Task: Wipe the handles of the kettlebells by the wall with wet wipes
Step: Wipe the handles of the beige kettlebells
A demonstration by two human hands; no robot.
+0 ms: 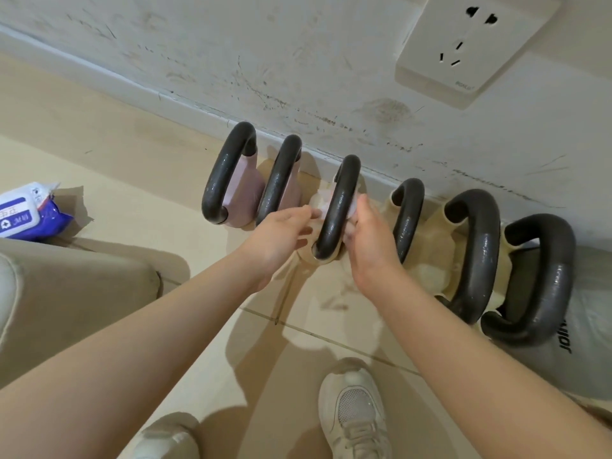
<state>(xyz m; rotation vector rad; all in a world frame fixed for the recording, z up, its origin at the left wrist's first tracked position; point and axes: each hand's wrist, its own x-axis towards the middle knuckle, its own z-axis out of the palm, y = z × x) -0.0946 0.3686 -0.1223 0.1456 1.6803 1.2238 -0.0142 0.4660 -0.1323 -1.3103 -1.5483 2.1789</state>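
Observation:
Several kettlebells stand in a row along the wall, each with a dark handle. Two pink ones are at the left, cream ones in the middle, a grey one (pixel 563 359) at the right. A white wet wipe (pixel 319 202) passes under the third handle (pixel 337 207). My left hand (pixel 281 240) pinches the wipe's left end. My right hand (pixel 367 240) holds its right end on the other side of that handle.
A blue-and-white wet wipe pack (pixel 28 215) lies on the tiled floor at the left. A beige cushion (pixel 66 293) sits below it. A wall socket (pixel 463 44) is at the upper right. My white shoes (pixel 352 412) stand on the floor near the kettlebells.

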